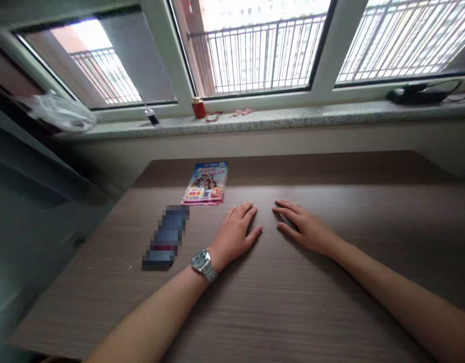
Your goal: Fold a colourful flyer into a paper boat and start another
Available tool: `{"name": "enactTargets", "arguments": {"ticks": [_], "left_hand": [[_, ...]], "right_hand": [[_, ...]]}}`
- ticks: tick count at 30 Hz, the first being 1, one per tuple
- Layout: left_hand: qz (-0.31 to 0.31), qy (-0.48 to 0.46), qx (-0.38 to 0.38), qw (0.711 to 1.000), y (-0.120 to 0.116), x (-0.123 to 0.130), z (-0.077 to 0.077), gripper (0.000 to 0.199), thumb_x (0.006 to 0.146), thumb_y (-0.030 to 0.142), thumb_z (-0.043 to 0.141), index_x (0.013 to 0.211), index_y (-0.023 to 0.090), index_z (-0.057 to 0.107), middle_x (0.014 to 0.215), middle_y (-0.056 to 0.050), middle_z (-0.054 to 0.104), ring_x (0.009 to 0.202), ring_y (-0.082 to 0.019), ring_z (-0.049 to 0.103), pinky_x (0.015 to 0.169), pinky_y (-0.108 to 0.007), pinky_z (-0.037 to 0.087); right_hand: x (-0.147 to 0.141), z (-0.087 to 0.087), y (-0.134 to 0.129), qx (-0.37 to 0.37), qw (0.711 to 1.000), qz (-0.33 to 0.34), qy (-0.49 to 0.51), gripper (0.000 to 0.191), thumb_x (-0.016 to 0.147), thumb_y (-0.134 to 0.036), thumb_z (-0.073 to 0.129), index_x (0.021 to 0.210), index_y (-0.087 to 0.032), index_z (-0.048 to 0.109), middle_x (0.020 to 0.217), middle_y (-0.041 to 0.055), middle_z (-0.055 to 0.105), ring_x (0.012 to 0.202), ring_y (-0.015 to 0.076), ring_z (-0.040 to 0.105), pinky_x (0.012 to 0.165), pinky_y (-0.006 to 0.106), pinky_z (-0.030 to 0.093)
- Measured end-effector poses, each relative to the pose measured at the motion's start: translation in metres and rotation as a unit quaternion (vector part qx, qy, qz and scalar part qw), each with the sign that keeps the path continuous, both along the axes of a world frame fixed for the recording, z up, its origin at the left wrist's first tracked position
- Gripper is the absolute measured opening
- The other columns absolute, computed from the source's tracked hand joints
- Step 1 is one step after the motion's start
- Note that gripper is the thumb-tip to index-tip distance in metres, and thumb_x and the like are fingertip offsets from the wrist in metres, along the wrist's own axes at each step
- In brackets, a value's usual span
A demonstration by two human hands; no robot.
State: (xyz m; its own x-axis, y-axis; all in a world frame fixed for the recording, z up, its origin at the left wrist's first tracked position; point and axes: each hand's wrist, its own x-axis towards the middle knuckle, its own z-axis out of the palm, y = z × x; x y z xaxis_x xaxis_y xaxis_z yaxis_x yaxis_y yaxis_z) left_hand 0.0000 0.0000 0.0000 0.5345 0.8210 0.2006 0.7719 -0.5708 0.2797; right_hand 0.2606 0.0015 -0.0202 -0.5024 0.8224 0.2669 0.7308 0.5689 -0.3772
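My left hand (236, 233) rests on the brown wood-grain table (255, 312), fingers stretched out and thumb apart, holding nothing. A silver wristwatch (204, 263) is on that wrist. Across a small gap to the right, my right hand (302, 224) also lies on the table, its fingers extended and no object in it. Beyond my left hand and a little to its left is a stack of colourful printed flyers (207, 182), the top one showing "89.9". Further left lies a dark, flat, phone-shaped object (166, 237), blurred by pixelation.
Behind the table runs a speckled stone windowsill (293, 118). On it are a white plastic bag (60, 112), a small dark bottle (152, 116), a red container (198, 108), a red loop, some pink slips (242, 112) and a black object with a cable (417, 94). Windows with railings stand behind.
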Motion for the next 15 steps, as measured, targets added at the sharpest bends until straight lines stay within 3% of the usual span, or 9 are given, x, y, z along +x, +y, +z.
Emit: {"name": "enactTargets", "arguments": {"ticks": [4,11,15], "left_hand": [[0.015,-0.02,0.015,1.0,0.001,-0.004,0.002,0.05,0.099,0.041,0.054,0.143,0.019,0.049,0.154,-0.012,0.046,0.141,-0.027,0.045,0.119,-0.044,0.037],[0.15,0.012,0.092,0.984,0.013,-0.023,0.006,0.055,0.096,0.046,0.058,0.142,0.017,0.051,0.154,-0.015,0.043,0.144,-0.033,0.038,0.119,-0.05,0.035],[0.189,0.035,0.117,0.974,0.019,-0.035,0.006,0.061,0.096,0.051,0.056,0.146,0.016,0.048,0.154,-0.017,0.043,0.143,-0.035,0.039,0.117,-0.05,0.036]], "right_hand": [[0.001,0.002,0.001,0.001,1.0,-0.001,0.008,0.043,0.101,-0.04,0.049,0.139,-0.022,0.056,0.154,0.0118,0.049,0.143,0.028,0.044,0.118,0.052,0.04],[0.001,0.006,0.001,0.001,1.0,0.007,0.008,0.043,0.101,-0.041,0.047,0.14,-0.024,0.055,0.154,0.0121,0.049,0.143,0.0287,0.045,0.117,0.053,0.04],[-0.001,0.007,-0.001,0.0,1.0,0.004,0.009,0.043,0.101,-0.04,0.048,0.14,-0.023,0.055,0.154,0.0123,0.049,0.143,0.028,0.045,0.117,0.051,0.04]]}}
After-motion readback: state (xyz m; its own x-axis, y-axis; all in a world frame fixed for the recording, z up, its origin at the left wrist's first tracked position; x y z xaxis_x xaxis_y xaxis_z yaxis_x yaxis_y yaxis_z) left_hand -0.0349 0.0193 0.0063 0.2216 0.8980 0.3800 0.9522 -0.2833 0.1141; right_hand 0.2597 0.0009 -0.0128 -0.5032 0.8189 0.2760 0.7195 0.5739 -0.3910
